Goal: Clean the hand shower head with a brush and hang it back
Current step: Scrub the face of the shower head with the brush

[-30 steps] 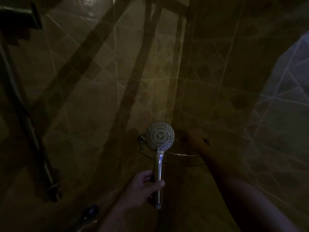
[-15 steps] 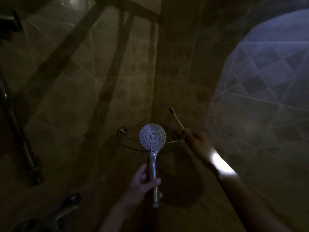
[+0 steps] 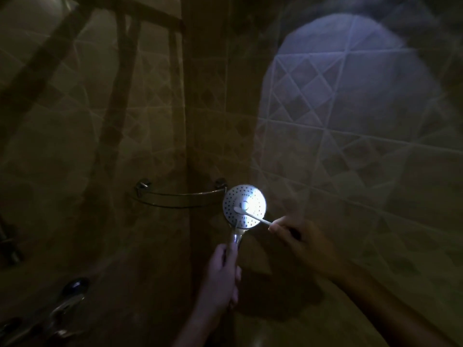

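Note:
The chrome hand shower head faces me with its round perforated face lit bright, upright in a dim tiled corner. My left hand is wrapped around its handle from below. My right hand holds a thin white toothbrush by the end of its handle. The brush lies across the face from the right, and its bristle end touches the disc just left of centre.
A curved glass corner shelf on two chrome clips sits just left of the shower head. A chrome mixer tap shows at the lower left. Tiled walls meet in the corner behind; a pale light patch falls on the right wall.
My right hand lifted the toothbrush from the corner shelf area and brought it onto the shower face. The shower head shifted right of the shelf and is now brightly lit.

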